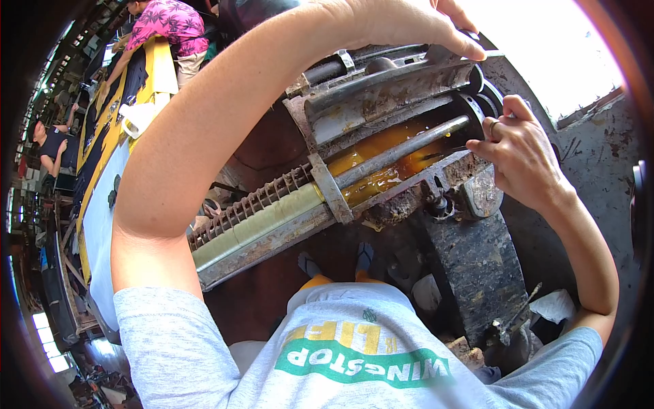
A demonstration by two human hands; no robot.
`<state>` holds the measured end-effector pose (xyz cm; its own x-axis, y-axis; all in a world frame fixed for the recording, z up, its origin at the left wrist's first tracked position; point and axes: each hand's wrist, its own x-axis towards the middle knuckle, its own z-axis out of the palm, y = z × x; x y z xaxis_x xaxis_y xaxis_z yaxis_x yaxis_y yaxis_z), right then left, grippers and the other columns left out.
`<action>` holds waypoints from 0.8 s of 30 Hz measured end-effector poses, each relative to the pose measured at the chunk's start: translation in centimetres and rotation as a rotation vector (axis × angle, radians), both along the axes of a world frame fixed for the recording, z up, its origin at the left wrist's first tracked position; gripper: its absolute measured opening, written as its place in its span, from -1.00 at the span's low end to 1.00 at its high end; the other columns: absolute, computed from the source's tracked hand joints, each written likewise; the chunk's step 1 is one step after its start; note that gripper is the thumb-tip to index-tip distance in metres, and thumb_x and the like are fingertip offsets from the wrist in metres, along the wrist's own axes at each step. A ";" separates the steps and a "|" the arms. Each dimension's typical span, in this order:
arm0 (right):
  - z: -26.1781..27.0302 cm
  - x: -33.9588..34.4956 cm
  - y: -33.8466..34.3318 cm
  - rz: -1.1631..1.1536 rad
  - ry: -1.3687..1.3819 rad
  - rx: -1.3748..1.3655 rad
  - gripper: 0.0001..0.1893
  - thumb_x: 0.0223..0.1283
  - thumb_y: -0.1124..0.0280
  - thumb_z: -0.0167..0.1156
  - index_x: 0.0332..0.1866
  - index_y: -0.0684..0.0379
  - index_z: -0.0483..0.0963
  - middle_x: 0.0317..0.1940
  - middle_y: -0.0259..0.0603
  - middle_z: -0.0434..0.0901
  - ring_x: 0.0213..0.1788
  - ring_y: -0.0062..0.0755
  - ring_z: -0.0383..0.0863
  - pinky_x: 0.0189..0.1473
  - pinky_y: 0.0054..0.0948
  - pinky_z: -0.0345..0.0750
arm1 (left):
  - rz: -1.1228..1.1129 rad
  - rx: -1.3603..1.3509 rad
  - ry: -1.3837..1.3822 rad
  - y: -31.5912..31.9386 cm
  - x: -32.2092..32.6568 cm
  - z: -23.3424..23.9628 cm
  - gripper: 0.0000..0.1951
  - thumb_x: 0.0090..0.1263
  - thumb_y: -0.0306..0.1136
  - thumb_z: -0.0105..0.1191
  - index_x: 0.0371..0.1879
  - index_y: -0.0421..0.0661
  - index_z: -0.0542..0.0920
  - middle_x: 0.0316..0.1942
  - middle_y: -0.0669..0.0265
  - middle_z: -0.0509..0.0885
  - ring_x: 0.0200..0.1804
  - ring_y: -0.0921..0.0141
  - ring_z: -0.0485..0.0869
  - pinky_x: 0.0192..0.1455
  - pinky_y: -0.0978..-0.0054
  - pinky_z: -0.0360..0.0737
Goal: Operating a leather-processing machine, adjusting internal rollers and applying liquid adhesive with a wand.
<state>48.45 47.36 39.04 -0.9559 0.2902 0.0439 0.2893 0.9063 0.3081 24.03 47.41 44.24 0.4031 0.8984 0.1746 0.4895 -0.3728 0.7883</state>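
Observation:
A heavy, grimy metal machine lies before me, with a trough [332, 188] open along its length. Glossy amber material [373, 180] sits inside, and a steel rod [403, 152] runs through it. Over the trough's far side stands a raised curved metal cover [393, 97]. My left hand [454, 30] grips the cover's right end, thumb on its edge; some fingers are hidden. My right hand [529, 148] pinches a thin dark tool [439, 155] that reaches into the trough at its right end. The tool's exact kind is unclear.
Left of the trough extend a pale yellow cylinder [265, 217] and a rusty coil [250, 204]. A dark machine leg [475, 266] stands right of my feet. A white jug [137, 120] rests on a yellow worktable [162, 66], where a person in pink [166, 25] leans.

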 end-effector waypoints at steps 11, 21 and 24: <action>-2.5 0.0 2.3 -0.141 -0.570 0.397 -0.91 0.03 0.41 0.16 -0.41 0.04 0.62 -0.45 -0.34 0.57 -0.21 -0.48 0.56 0.30 -0.40 0.14 | -0.057 0.049 -0.014 0.8 0.1 -0.5 -0.46 0.21 -0.27 0.27 0.05 -0.46 0.49 -0.18 0.02 0.70 -0.16 0.44 0.66 0.02 0.55 0.55; 0.1 -1.4 -1.2 0.019 -0.063 -0.011 -0.70 -0.30 0.65 0.21 -0.38 0.04 0.69 -0.51 -0.24 0.57 -0.38 -0.44 0.54 0.19 -0.40 0.23 | -0.018 -0.017 -0.007 -0.1 0.1 0.2 -0.45 0.21 -0.28 0.26 0.07 -0.46 0.48 -0.18 0.02 0.70 -0.18 0.45 0.66 0.01 0.55 0.55; 0.2 -0.7 -0.1 -0.052 -0.146 0.049 -0.71 -0.30 0.64 0.23 -0.38 0.05 0.69 -0.51 -0.24 0.57 -0.39 -0.44 0.54 0.20 -0.39 0.23 | -0.114 0.015 -0.040 -0.4 -0.2 0.4 -0.45 0.21 -0.28 0.26 0.07 -0.47 0.48 -0.19 0.02 0.70 -0.19 0.45 0.66 -0.01 0.55 0.56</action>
